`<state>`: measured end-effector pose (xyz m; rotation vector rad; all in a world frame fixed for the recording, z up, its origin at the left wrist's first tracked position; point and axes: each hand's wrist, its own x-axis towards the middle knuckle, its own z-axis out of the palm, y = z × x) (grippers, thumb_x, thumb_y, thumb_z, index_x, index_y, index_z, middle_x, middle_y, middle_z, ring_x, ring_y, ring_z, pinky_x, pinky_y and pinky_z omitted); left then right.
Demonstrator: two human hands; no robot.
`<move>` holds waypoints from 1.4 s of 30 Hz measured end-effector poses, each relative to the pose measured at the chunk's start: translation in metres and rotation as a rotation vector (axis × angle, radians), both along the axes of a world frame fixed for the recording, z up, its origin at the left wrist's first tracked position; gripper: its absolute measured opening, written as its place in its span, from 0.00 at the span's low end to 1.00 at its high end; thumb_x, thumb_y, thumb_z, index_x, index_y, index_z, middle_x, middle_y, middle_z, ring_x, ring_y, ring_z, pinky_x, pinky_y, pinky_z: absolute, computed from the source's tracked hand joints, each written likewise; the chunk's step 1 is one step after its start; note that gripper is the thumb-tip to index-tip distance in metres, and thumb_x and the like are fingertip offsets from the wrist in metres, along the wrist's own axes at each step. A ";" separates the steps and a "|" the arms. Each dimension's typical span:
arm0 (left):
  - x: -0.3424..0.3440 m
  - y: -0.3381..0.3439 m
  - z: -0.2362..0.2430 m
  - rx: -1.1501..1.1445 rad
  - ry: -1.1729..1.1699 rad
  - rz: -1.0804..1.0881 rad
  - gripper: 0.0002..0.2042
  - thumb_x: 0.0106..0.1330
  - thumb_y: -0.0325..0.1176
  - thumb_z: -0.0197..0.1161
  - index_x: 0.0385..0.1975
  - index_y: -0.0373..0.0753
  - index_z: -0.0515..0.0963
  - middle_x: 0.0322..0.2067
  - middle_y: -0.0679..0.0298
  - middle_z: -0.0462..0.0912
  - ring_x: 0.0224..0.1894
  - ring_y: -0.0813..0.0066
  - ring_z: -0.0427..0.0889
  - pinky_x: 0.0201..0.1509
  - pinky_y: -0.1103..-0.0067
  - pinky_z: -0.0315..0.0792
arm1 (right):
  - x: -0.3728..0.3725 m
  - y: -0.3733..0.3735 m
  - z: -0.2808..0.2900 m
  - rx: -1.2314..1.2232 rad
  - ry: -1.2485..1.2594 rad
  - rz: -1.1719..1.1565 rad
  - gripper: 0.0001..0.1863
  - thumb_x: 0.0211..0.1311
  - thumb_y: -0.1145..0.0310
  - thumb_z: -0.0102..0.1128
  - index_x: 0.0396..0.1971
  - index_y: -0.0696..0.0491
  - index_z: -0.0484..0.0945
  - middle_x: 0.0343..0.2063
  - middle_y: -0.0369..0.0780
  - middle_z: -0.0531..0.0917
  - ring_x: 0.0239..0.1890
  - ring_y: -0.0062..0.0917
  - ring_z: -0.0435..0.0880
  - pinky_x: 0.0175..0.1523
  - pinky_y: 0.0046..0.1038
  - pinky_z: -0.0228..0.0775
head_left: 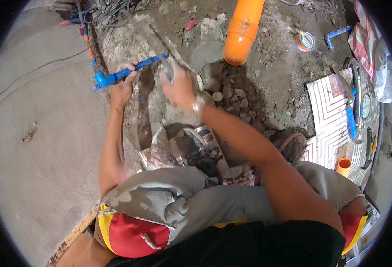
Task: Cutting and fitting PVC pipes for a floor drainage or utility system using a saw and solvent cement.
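My left hand [124, 86] is closed around a blue plastic pipe [144, 63], with fingers on both sides of it. The pipe's left end carries a blue elbow fitting [104, 79], and its right end points up and away from me. My right hand [179, 88], smeared by motion, is closed on a grey blade-like tool [166, 66] whose exact kind I cannot make out. The tool crosses the pipe close to its right end. Whether it touches the pipe I cannot tell.
Smooth grey floor [44, 133] lies left. An orange pipe [241, 35] stands beyond rubble [238, 95]. At right are a round can [305, 41], a blue bent pipe [333, 36], and a patterned board [327, 104] with a blue-handled trowel [350, 116]. A cable [31, 73] crosses the floor.
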<state>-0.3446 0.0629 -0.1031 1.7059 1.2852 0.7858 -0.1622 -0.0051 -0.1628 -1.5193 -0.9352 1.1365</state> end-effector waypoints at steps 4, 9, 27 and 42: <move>0.024 0.012 -0.022 0.064 -0.033 -0.084 0.06 0.69 0.23 0.61 0.41 0.38 0.73 0.50 0.59 0.79 0.55 0.69 0.76 0.62 0.73 0.69 | 0.030 0.038 -0.048 -0.001 -0.031 -0.029 0.20 0.62 0.59 0.59 0.47 0.56 0.75 0.34 0.56 0.83 0.40 0.59 0.79 0.49 0.54 0.69; 0.001 0.014 0.000 0.052 0.008 0.114 0.06 0.70 0.23 0.60 0.43 0.38 0.73 0.51 0.59 0.78 0.56 0.68 0.76 0.63 0.72 0.71 | -0.002 -0.019 0.016 0.021 0.003 0.125 0.21 0.61 0.61 0.60 0.51 0.57 0.74 0.35 0.56 0.83 0.39 0.57 0.80 0.48 0.53 0.69; 0.025 0.018 -0.001 0.034 0.066 0.042 0.07 0.64 0.22 0.66 0.38 0.39 0.76 0.46 0.60 0.81 0.51 0.70 0.78 0.60 0.75 0.69 | 0.025 0.000 -0.042 0.062 -0.241 -0.081 0.17 0.60 0.61 0.62 0.41 0.60 0.78 0.33 0.55 0.84 0.40 0.53 0.83 0.45 0.45 0.74; -0.006 0.012 -0.012 0.092 0.000 0.194 0.07 0.65 0.21 0.65 0.38 0.38 0.74 0.43 0.61 0.81 0.50 0.70 0.78 0.60 0.73 0.71 | -0.010 -0.004 0.001 -0.072 0.085 0.065 0.17 0.63 0.59 0.58 0.43 0.57 0.73 0.32 0.55 0.81 0.40 0.58 0.77 0.47 0.54 0.67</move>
